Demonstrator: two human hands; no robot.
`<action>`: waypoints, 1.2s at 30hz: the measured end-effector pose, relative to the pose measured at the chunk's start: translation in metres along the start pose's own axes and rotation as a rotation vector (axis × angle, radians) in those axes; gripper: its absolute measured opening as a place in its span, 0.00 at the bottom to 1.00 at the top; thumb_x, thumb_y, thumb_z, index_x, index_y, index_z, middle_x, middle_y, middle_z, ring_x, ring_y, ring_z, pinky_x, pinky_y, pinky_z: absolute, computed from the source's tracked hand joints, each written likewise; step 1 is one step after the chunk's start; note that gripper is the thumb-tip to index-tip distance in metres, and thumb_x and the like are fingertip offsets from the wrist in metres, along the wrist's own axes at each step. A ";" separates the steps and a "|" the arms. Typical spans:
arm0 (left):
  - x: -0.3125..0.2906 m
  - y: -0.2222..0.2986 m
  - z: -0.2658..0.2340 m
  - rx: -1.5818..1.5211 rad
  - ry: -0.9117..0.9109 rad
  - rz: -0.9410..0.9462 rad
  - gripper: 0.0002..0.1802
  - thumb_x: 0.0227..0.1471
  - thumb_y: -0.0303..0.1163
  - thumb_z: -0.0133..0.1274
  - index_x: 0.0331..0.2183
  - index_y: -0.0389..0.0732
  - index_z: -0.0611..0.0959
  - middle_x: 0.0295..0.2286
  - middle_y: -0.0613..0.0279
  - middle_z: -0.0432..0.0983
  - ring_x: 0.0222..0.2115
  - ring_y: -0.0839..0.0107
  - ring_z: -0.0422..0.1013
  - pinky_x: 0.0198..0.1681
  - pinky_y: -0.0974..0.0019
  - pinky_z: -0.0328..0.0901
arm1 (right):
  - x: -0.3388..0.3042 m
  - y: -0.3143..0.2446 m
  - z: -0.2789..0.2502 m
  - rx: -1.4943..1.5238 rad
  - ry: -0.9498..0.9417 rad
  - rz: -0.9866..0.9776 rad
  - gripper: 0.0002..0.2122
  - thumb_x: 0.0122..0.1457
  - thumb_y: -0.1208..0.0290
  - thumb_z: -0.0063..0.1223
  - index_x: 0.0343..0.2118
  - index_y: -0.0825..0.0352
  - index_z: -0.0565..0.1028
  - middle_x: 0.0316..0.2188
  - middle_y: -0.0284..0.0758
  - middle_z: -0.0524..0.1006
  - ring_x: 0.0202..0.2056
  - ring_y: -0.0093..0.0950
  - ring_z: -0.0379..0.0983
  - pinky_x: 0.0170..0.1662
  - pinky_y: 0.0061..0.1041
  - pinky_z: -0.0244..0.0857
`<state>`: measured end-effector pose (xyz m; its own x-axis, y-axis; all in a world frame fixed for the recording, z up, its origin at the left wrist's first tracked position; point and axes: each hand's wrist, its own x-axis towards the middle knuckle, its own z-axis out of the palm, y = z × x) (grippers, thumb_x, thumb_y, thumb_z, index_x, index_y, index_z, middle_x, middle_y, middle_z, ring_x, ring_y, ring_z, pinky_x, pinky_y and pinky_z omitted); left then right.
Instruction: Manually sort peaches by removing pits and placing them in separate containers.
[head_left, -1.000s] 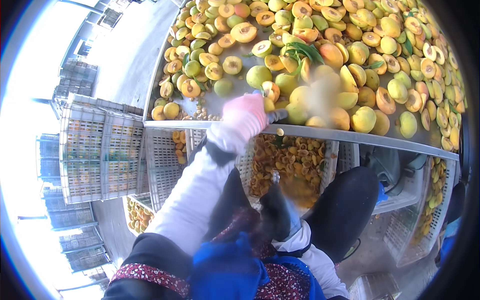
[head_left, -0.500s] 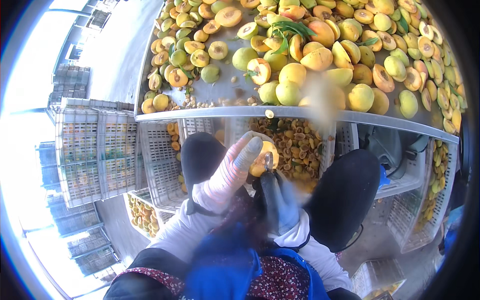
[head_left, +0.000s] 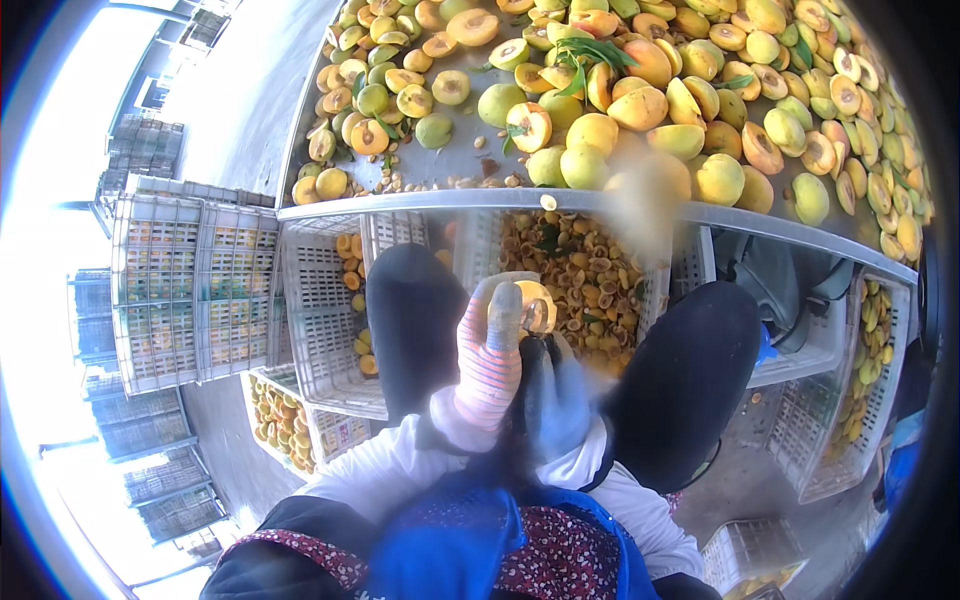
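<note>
A cut yellow peach [head_left: 532, 294] is held between the thumb and fingers of my left hand [head_left: 488, 350], which wears a striped glove with grey fingertips. My right hand [head_left: 562, 405], in a blue-grey glove, is closed round the dark handle of a pitting tool [head_left: 541, 348]. The tool's small curved metal tip meets the peach's cut face, near its middle. Both hands are close together between my knees, above a crate [head_left: 655, 302] of small cut pieces and scraps. Part of the right fingers is blurred.
A metal-edged table [head_left: 420, 202] in front bears many whole and halved peaches [head_left: 720, 180], leaves and loose pits. Peach-filled crates [head_left: 325, 320] stand left and right below it. A grey bag [head_left: 765, 290] sits at right. Stacked crates [head_left: 200, 290] rise at far left.
My left hand has turned more upright and the peach has tilted against the tool tip. My right hand keeps the tool at the fruit. The view has shifted slightly.
</note>
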<state>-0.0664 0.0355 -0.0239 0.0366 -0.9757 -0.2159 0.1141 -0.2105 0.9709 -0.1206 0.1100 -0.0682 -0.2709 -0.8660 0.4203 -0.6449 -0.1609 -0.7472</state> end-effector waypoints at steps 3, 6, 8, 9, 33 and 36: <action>0.001 0.004 -0.004 0.049 -0.083 -0.053 0.17 0.58 0.41 0.47 0.37 0.35 0.78 0.26 0.65 0.73 0.27 0.80 0.67 0.32 0.76 0.62 | -0.006 0.010 -0.006 0.098 -0.126 -0.033 0.18 0.55 0.77 0.50 0.49 0.74 0.64 0.44 0.50 0.70 0.37 0.42 0.72 0.41 0.29 0.67; 0.002 0.003 -0.007 0.136 -0.139 -0.062 0.15 0.58 0.39 0.47 0.35 0.35 0.78 0.25 0.66 0.73 0.26 0.81 0.66 0.31 0.76 0.61 | -0.007 0.012 -0.009 0.042 -0.123 -0.122 0.15 0.58 0.74 0.48 0.48 0.73 0.65 0.42 0.46 0.71 0.40 0.36 0.72 0.43 0.26 0.66; 0.000 0.006 -0.006 0.098 -0.176 -0.080 0.15 0.58 0.38 0.47 0.35 0.35 0.78 0.25 0.66 0.73 0.25 0.81 0.65 0.30 0.76 0.61 | -0.011 0.007 -0.011 0.307 -0.152 0.107 0.13 0.61 0.68 0.45 0.44 0.70 0.67 0.36 0.42 0.73 0.33 0.30 0.72 0.35 0.22 0.67; 0.000 0.007 -0.006 0.079 -0.195 -0.089 0.14 0.58 0.38 0.46 0.34 0.36 0.78 0.24 0.67 0.73 0.25 0.82 0.65 0.30 0.77 0.61 | -0.010 0.005 -0.015 0.394 -0.212 0.195 0.13 0.62 0.65 0.43 0.43 0.69 0.68 0.32 0.40 0.73 0.29 0.27 0.71 0.30 0.20 0.66; 0.132 0.093 -0.185 1.386 0.181 0.450 0.20 0.45 0.42 0.59 0.39 0.42 0.79 0.34 0.54 0.74 0.32 0.63 0.73 0.37 0.63 0.67 | 0.011 0.017 0.002 1.964 -0.847 1.480 0.20 0.60 0.46 0.42 0.28 0.60 0.68 0.13 0.28 0.63 0.11 0.18 0.55 0.13 0.17 0.50; 0.195 0.120 -0.125 1.368 0.071 0.488 0.21 0.46 0.45 0.58 0.41 0.45 0.79 0.35 0.54 0.74 0.34 0.63 0.73 0.39 0.63 0.67 | 0.030 0.012 0.000 1.675 -0.713 1.595 0.19 0.59 0.46 0.44 0.28 0.60 0.68 0.14 0.28 0.64 0.12 0.20 0.58 0.13 0.17 0.51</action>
<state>0.0789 -0.1725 0.0374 -0.1534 -0.9691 0.1930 -0.9390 0.2038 0.2770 -0.1364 0.0822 -0.0645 0.6358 -0.5587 -0.5325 0.6844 0.7270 0.0543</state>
